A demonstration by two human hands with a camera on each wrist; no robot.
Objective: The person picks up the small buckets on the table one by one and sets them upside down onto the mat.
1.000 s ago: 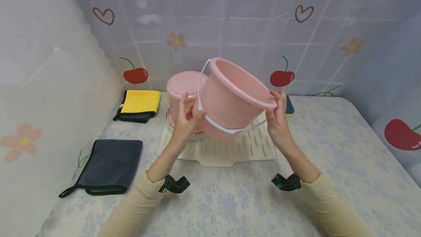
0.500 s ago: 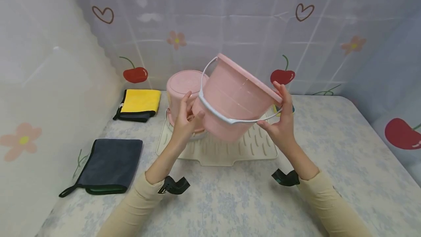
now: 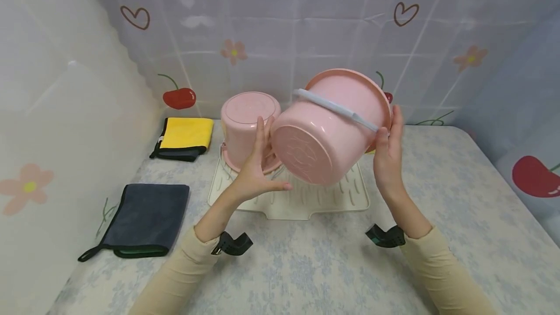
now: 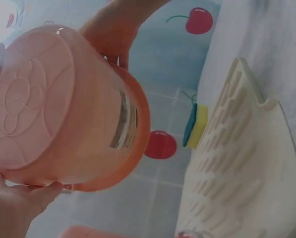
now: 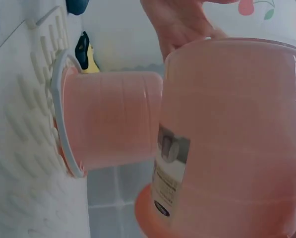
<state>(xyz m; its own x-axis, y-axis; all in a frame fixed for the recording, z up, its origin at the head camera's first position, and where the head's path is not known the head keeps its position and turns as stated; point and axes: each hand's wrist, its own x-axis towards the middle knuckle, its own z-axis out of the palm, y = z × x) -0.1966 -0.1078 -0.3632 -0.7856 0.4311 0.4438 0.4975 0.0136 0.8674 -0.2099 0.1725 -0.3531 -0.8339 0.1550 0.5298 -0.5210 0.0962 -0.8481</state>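
Observation:
A pink bucket (image 3: 325,130) with a white handle (image 3: 334,107) is held tilted in the air, its embossed base toward the head camera. My right hand (image 3: 389,164) grips it at the rim, thumb on the outer side. Near the base, my left hand (image 3: 255,174) touches the bucket's left side with fingers straight and thumb spread. A printed label (image 5: 170,168) shows on its wall in the right wrist view. Behind the left hand, a second pink bucket (image 3: 242,130) stands upside down on a cream ridged draining mat (image 3: 306,210).
On the left lie a folded yellow cloth (image 3: 187,132) and a dark grey cloth (image 3: 148,218) with a loop. A green and yellow sponge (image 4: 195,125) sits beyond the mat, mostly hidden by the raised bucket in the head view. A printed curtain (image 3: 280,38) surrounds the table.
The held bucket has turned so its base faces the head camera, and it has shifted right. The left fingers have straightened, with the thumb off the wall. The right hand has moved slightly right.

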